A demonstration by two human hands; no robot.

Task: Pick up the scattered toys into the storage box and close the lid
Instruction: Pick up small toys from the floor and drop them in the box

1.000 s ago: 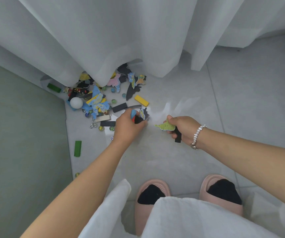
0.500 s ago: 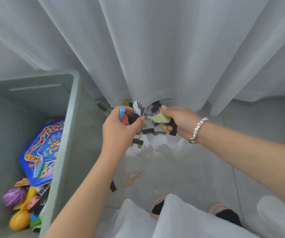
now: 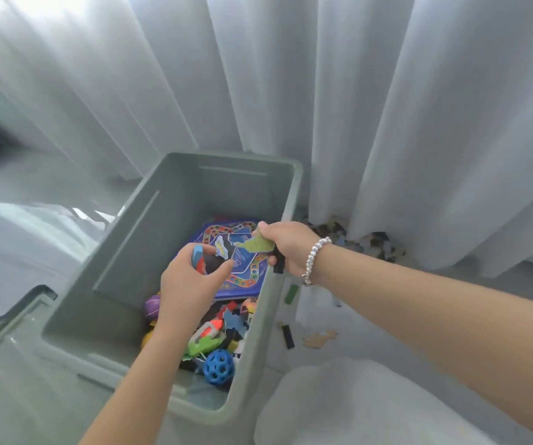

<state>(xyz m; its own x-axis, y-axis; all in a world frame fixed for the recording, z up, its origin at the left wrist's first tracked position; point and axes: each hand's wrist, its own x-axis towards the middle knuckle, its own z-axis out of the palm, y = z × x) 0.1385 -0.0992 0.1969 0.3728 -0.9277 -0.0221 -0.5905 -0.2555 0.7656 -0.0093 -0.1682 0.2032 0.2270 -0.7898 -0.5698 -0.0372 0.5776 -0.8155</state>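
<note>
Both hands' fingers grip toy pieces over the storage box (image 3: 149, 216): left hand (image 3: 191, 281) half-hidden ones, right hand (image 3: 286, 248) a green cutout (image 3: 255, 244).

I'm seeing the storage box (image 3: 149, 239) sitting centre-left on the floor, its lid (image 3: 11, 358) lying off to its left. Both hands are hovering over the open box: left hand (image 3: 191, 284) above the toys inside, right hand (image 3: 286, 248) over the right rim. A game board (image 3: 245, 277) is lying inside, beneath them. Scattered pieces (image 3: 355, 239) are lying right of the box, under the curtain (image 3: 387, 123) hanging behind.
</note>
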